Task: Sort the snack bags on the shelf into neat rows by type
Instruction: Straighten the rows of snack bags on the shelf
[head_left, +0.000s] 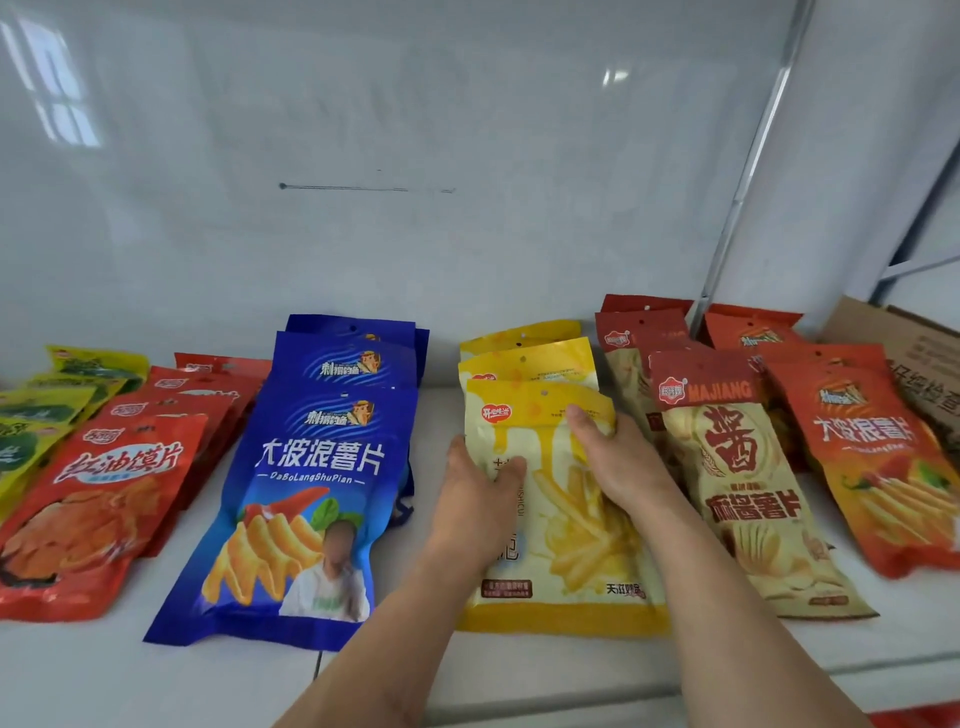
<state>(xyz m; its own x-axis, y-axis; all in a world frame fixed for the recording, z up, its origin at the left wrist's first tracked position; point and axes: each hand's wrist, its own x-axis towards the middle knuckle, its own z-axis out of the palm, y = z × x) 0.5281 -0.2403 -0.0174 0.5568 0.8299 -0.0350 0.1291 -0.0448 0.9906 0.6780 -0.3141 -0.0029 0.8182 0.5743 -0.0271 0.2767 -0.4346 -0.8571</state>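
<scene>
Snack bags lie in overlapping rows on a white shelf (431, 415). In the middle lies the front yellow fries bag (571, 551), with two more yellow bags (524, 358) behind it. My left hand (475, 499) grips its left edge, thumb on the front. My right hand (618, 462) holds its upper right part, fingers curled over the top. To the left is a row of blue chip bags (306, 499). To the right lie cream-and-red Majiang bags (743, 483) and orange-red chip bags (883, 467).
At the far left are red bags (98, 499) and yellow-green bags (36, 415). A cardboard box (914, 353) stands at the far right by a metal post (748, 171). A white wall backs the shelf. The shelf's front edge runs below my forearms.
</scene>
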